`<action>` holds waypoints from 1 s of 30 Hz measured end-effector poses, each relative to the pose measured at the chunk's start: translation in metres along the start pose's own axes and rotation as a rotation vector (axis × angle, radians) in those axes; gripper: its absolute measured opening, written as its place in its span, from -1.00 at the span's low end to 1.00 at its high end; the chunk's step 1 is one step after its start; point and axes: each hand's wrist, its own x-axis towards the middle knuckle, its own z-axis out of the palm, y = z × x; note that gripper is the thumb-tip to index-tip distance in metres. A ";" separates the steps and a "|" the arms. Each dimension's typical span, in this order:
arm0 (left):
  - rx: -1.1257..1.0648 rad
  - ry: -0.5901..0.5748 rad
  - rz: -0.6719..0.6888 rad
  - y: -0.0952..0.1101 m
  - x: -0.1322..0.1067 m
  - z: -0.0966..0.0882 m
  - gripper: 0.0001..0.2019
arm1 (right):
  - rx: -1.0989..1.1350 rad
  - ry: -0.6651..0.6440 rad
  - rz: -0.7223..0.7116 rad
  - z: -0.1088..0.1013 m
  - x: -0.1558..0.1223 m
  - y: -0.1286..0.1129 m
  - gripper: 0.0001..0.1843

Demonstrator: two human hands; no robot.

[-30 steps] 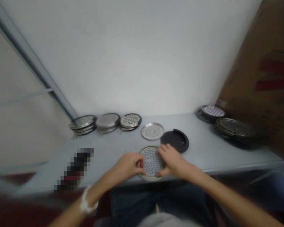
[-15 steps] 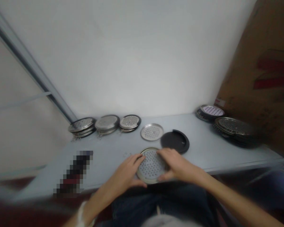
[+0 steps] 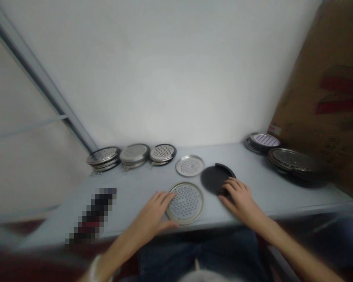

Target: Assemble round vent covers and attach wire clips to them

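Observation:
A round metal grater plate point(image 3: 186, 203) with raised holes lies near the table's front edge. My left hand point(image 3: 160, 209) grips its left rim, fingers on the upper edge and thumb along the lower edge. To its right is a black round holder point(image 3: 213, 178) with a raised crescent rim. My right hand point(image 3: 238, 197) is closed over that holder's right front edge, its fingers curled on the rim. Part of the holder is hidden under the hand. Behind them, a second round grater plate point(image 3: 190, 165) lies flat.
Stacks of round graters with black rims, the left point(image 3: 104, 158), the middle point(image 3: 134, 154) and the right point(image 3: 162, 153), line the wall. More stacks point(image 3: 264, 141) point(image 3: 291, 162) stand at the right by a cardboard box point(image 3: 320, 129). A pixelated dark patch point(image 3: 92, 215) covers the table's left.
My right hand has left the near grater plate and moved right onto the black holder. My left hand stays at the plate's left rim.

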 end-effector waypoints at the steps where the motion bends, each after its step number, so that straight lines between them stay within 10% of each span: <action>1: -0.011 0.024 -0.014 0.000 -0.001 0.001 -0.22 | 0.034 -0.006 -0.001 -0.001 -0.002 0.006 -0.80; 12: -0.011 0.189 -0.021 -0.014 0.034 0.006 -0.68 | 0.174 0.041 0.053 -0.016 0.001 0.043 -0.89; 22: 0.017 0.146 0.102 -0.038 0.110 0.012 -0.61 | 0.265 0.041 0.048 -0.015 -0.015 0.049 -0.83; 30: -0.186 0.069 -0.167 -0.059 0.060 -0.027 -0.71 | 0.340 0.063 0.108 -0.014 -0.024 0.061 -0.80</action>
